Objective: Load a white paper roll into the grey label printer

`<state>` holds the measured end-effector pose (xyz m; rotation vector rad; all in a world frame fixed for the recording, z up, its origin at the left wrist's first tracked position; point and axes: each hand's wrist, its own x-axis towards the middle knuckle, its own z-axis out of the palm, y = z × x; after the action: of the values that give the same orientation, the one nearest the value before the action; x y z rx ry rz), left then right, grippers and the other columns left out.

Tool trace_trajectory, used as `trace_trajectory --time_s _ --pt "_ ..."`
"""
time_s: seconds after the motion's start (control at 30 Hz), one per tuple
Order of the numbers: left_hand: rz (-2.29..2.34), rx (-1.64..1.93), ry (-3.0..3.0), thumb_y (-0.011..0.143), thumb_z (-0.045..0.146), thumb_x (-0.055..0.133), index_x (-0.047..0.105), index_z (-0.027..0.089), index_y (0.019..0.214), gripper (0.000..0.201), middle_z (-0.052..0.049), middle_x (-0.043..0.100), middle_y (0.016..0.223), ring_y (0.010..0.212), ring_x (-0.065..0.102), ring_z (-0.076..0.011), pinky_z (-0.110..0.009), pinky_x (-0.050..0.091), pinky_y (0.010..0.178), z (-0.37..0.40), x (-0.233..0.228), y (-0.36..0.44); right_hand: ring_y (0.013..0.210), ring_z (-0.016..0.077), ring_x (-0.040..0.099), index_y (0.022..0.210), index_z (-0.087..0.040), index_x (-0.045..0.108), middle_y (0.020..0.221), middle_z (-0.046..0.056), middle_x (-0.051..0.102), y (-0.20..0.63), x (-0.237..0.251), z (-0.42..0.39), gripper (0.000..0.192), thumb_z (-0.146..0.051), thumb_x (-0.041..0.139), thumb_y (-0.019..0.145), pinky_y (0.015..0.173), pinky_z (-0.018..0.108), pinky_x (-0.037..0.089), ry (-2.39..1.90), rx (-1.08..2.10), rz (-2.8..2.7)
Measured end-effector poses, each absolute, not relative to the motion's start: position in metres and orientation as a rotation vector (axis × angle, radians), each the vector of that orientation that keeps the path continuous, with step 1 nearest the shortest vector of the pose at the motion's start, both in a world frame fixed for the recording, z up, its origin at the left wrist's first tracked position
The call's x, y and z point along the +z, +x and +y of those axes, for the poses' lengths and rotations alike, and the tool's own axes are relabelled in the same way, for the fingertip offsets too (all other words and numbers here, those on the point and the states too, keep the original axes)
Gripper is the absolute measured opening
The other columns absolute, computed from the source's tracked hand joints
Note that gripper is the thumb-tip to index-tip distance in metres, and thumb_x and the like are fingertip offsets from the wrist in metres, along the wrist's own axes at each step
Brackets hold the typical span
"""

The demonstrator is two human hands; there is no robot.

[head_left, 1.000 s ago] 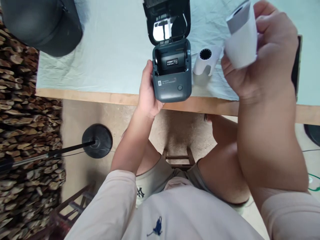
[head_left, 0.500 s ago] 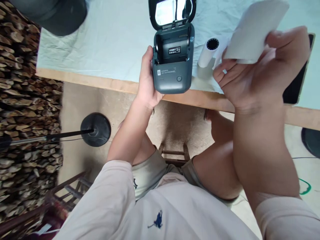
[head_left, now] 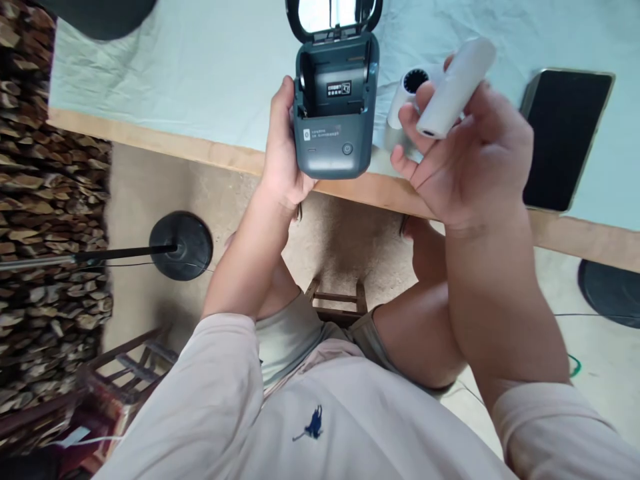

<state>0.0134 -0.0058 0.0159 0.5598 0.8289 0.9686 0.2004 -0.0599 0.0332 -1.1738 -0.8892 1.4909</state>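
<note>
My left hand [head_left: 284, 150] grips the left side of a dark grey portable label printer [head_left: 334, 143], whose lid [head_left: 334, 33] stands raised. The printer's paper bay shows no roll in it, only a small black sticker at the back. Tilted between the fingers and thumb of my right hand [head_left: 470, 153] is a white paper roll [head_left: 457, 87], a small dark hole visible at its lower end. A second white roll [head_left: 400, 105] with a dark toothed core stands on the table behind my right fingertips, partly hidden by them.
A black-screened phone [head_left: 565, 140] lies on the pale green tablecloth [head_left: 175, 80] at the right. The wooden table edge [head_left: 200, 152] runs across in front of me. Below are a round black stand base [head_left: 181, 245], a wooden chair [head_left: 135, 367] and stacked firewood [head_left: 50, 220].
The white paper in my right hand has turned from a broad sheet-like view to a narrow roll, and that hand has moved left. More of the phone shows. My left hand still holds the printer.
</note>
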Motion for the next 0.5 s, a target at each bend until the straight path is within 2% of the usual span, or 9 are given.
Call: trace_trajectory --time_s 0.03,0.1,0.17,0.2,0.23,0.3,0.4,0.5 --pt "0.822 0.971 0.565 0.09 0.056 0.04 0.068 0.018 0.108 0.051 -0.007 0.07 0.093 0.112 0.066 -0.0271 -0.033 0.061 0.08 -0.006 0.016 0.014 0.121 0.0147 0.056 0.124 -0.03 0.036 0.142 0.005 0.045 0.2 0.034 -0.06 0.039 -0.044 0.02 0.091 0.085 0.033 0.055 -1.117 1.545 -0.827" --pt "0.833 0.959 0.571 0.086 0.06 0.046 0.069 0.021 0.108 0.049 -0.007 0.07 0.083 0.109 0.067 -0.0277 -0.033 0.06 0.08 -0.007 0.016 0.014 0.096 0.0138 0.062 0.111 -0.029 0.048 0.119 0.002 0.059 0.197 0.034 -0.06 0.036 -0.05 0.043 0.082 0.069 0.027 0.054 -0.996 1.573 -0.641" --pt "0.832 0.943 0.602 0.081 0.063 0.054 0.07 0.025 0.105 0.048 -0.007 0.069 0.074 0.105 0.067 -0.0291 -0.033 0.06 0.077 -0.008 0.015 0.014 0.073 0.0088 0.056 0.1 -0.027 0.056 0.091 -0.002 0.059 0.192 0.035 -0.06 0.035 -0.039 0.067 0.068 0.061 0.021 0.05 -0.918 1.507 -0.508" --pt "0.81 0.935 0.633 0.079 0.064 0.055 0.07 0.025 0.104 0.048 -0.008 0.069 0.072 0.104 0.067 -0.0297 -0.033 0.059 0.076 -0.008 0.014 0.014 0.068 0.0065 0.052 0.096 -0.027 0.059 0.083 -0.004 0.057 0.19 0.036 -0.06 0.036 -0.029 0.071 0.063 0.06 0.019 0.048 -0.907 1.459 -0.48" --pt "0.777 0.934 0.665 0.08 0.064 0.054 0.071 0.025 0.102 0.048 -0.008 0.068 0.072 0.104 0.067 -0.0302 -0.034 0.059 0.076 -0.008 0.013 0.013 0.066 0.0048 0.051 0.096 -0.027 0.06 0.082 -0.005 0.055 0.188 0.036 -0.061 0.039 -0.02 0.072 0.059 0.061 0.018 0.049 -0.909 1.428 -0.477" --pt "0.727 0.947 0.694 0.081 0.063 0.052 0.071 0.024 0.102 0.048 -0.008 0.068 0.074 0.104 0.066 -0.0304 -0.034 0.058 0.076 -0.007 0.013 0.012 0.07 0.004 0.054 0.098 -0.028 0.061 0.092 -0.006 0.057 0.185 0.036 -0.062 0.044 -0.014 0.069 0.057 0.07 0.019 0.054 -0.917 1.388 -0.517" --pt "0.725 0.915 0.683 0.085 0.059 0.051 0.07 0.025 0.106 0.045 -0.008 0.07 0.075 0.109 0.064 -0.0291 -0.034 0.056 0.082 -0.006 0.014 0.01 0.086 0.0083 0.061 0.109 -0.032 0.057 0.101 -0.006 0.058 0.185 0.029 -0.062 0.049 -0.022 0.071 0.063 0.085 0.025 0.057 -0.92 1.32 -0.706" --pt "0.704 0.904 0.671 0.09 0.061 0.039 0.069 0.028 0.112 0.049 -0.008 0.071 0.078 0.115 0.062 -0.0274 -0.034 0.055 0.088 -0.006 0.017 0.01 0.1 0.0117 0.061 0.116 -0.035 0.053 0.114 -0.005 0.057 0.185 0.018 -0.06 0.05 -0.033 0.075 0.071 0.093 0.029 0.056 -0.912 1.096 -1.001"
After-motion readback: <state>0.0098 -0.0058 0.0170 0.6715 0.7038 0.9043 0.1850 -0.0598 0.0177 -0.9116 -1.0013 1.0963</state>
